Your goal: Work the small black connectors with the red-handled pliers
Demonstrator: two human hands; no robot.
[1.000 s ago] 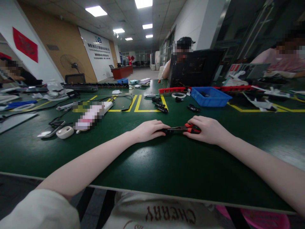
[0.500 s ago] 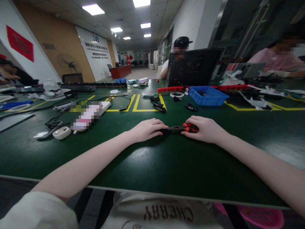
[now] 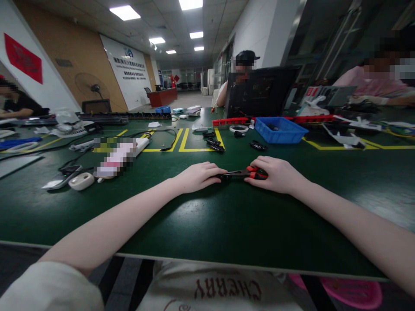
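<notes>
My right hand (image 3: 274,174) is closed around the red and black handles of a pair of needle-nose pliers (image 3: 238,173). The pliers point left, low over the green table. At their tip, my left hand (image 3: 202,177) pinches a small dark piece (image 3: 225,176), mostly covered by the fingers, so its kind cannot be made out. The jaws touch or nearly touch that piece. Beyond the hands lie small black parts: one (image 3: 258,145) ahead of my right hand and a longer one (image 3: 215,144) inside the yellow tape marks.
A blue bin (image 3: 280,130) holding dark items stands beyond my right hand. Left are a phone (image 3: 61,179), a white oval case (image 3: 81,181), a pale oblong item (image 3: 116,160) and cables. A black monitor (image 3: 259,93) and red strip (image 3: 230,122) stand farther back. Other people sit around the table.
The whole view has shifted slightly, with things appearing a little farther left. Both hands keep their hold on the pliers and the small dark piece.
</notes>
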